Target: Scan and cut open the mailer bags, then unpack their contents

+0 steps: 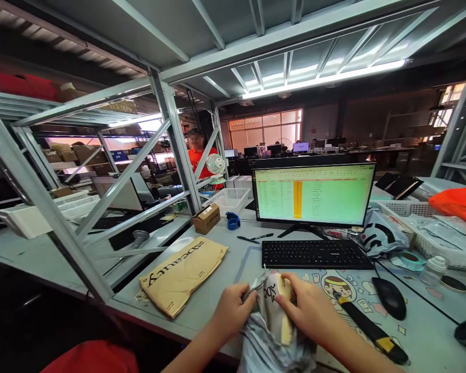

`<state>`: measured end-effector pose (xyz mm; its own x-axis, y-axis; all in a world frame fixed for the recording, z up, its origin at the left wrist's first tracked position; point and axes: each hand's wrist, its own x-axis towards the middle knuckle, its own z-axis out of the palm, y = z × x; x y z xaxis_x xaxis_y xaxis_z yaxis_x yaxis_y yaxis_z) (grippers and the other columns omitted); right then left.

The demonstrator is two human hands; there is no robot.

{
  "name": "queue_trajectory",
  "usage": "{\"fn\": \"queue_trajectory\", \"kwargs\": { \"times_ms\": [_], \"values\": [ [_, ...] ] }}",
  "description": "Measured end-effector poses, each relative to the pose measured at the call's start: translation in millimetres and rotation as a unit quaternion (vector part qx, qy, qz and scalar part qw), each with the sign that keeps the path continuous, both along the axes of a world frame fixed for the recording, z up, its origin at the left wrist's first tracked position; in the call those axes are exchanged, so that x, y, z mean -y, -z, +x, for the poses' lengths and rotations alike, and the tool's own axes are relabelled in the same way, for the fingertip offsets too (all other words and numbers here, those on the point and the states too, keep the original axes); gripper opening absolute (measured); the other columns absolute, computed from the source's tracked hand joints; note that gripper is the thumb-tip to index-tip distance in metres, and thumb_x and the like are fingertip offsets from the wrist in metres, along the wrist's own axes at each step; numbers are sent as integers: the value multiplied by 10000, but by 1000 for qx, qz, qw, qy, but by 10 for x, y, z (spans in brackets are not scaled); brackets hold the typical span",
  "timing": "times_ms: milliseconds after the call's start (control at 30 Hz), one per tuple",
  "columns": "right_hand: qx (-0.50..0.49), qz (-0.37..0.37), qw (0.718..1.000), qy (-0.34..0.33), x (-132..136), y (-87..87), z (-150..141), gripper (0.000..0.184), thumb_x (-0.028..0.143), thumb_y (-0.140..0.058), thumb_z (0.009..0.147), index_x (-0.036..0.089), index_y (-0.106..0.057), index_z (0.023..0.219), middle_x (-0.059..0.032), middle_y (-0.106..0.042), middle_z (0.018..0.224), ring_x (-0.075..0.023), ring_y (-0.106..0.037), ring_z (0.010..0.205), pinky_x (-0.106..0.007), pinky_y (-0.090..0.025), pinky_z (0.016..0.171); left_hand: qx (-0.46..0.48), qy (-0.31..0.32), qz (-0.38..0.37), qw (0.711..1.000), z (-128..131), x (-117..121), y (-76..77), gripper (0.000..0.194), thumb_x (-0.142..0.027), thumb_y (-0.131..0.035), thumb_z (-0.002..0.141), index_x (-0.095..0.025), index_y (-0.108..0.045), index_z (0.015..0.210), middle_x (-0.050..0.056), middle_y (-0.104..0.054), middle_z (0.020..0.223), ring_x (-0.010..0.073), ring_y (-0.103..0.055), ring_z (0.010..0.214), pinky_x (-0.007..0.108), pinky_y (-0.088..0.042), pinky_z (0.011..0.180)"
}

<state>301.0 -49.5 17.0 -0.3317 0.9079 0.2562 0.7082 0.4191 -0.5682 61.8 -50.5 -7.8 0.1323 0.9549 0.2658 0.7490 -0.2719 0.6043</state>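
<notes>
At the desk's front edge, my left hand (235, 308) pinches the opening of a grey plastic mailing bag (270, 349). My right hand (305, 303) grips a cream packet (276, 313) with dark lettering, which sits partly inside that bag. The packet's lower end is hidden by the plastic. To the left lies a yellow paper packet (184, 274) printed "beauty", flat and apart from both hands. A black and yellow utility knife (373, 329) rests to the right of my right hand.
Behind my hands are a keyboard (316, 254) and a monitor (314, 196). A mouse (389, 298), pens (255, 238), a small cardboard box (206, 218) and a white basket (233, 201) also stand on the desk. Metal shelf posts (174, 145) rise at left; a person in red (197, 155) is beyond.
</notes>
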Motion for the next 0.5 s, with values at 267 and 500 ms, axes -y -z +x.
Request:
{"fn": "queue_trajectory", "kwargs": {
  "times_ms": [267,500],
  "values": [
    [18,-141,990,-4,-189,513,-115,572,373,-630,880,84,-602,1373,-245,-659,1253,-403,-618,1180,-541,-446,1016,182,-18,75,980,267,255,863,352,-471,-409,911,-241,-353,651,58,-517,731,210,-530,722,382,-517,694],
    [-117,-212,961,-130,-105,742,-209,303,310,-567,904,139,-664,1134,-67,-731,1084,-212,-679,1020,-281,-525,837,240,3,208,948,478,238,793,367,-367,-349,964,-238,-268,630,44,-520,687,199,-571,739,525,-498,1079]
  ]
}}
